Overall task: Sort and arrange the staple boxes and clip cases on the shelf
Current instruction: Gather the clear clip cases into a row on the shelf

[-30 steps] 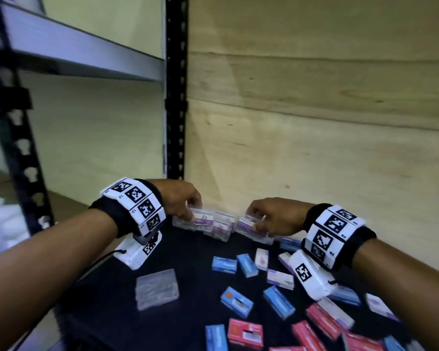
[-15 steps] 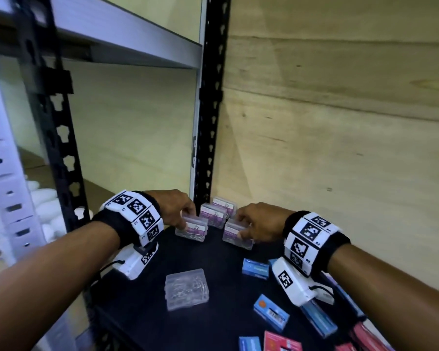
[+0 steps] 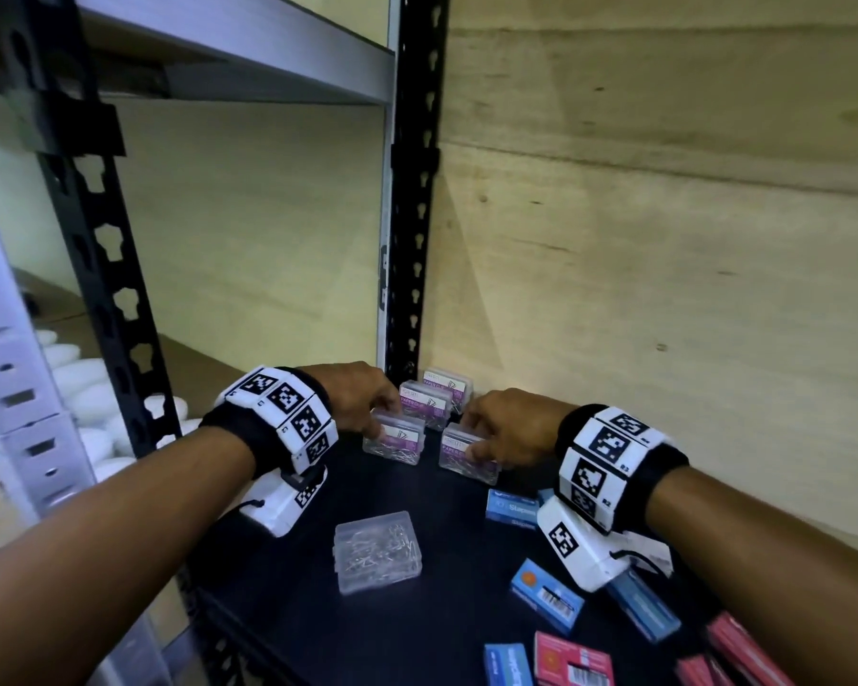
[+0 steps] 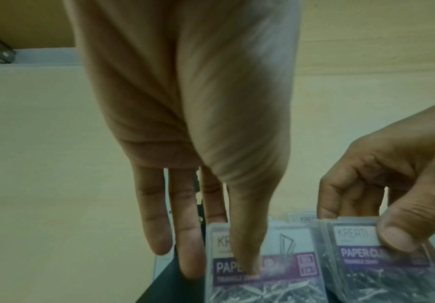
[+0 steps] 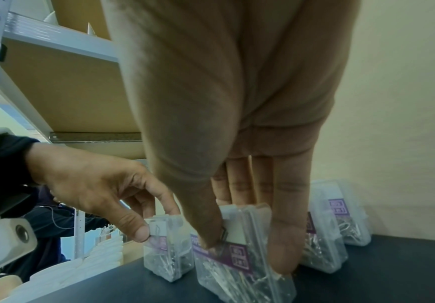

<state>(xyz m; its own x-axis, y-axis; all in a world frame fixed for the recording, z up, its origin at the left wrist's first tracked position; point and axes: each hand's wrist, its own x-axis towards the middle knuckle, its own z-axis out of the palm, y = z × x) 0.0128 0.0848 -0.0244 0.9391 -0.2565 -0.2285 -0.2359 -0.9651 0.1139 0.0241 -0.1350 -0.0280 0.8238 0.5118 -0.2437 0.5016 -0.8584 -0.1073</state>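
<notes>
Four clear clip cases with purple PAPER CLIP labels stand upright in the back corner of the black shelf (image 3: 278, 601), beside the black upright post (image 3: 412, 190). Farthest left, the left hand (image 3: 362, 398) pinches the top of the front-left case (image 3: 395, 438) between thumb and fingers, so its grip is narrow and holding that case. Behind it stand two more cases (image 3: 427, 403), one behind the other, reaching to the plywood wall (image 3: 640, 240). To the right, the right hand (image 3: 511, 428) clamps the front-right case (image 3: 466, 450), thumb on the labelled face and fingers behind, its base on the shelf and the case leaning slightly. Silver clips show through every case. Nearer the shelf's front lies a flat clear case (image 3: 377, 549) of loose clips, apart from both hands. Blue staple boxes (image 3: 546, 591) and red staple boxes (image 3: 573, 663) lie scattered at the right.
</notes>
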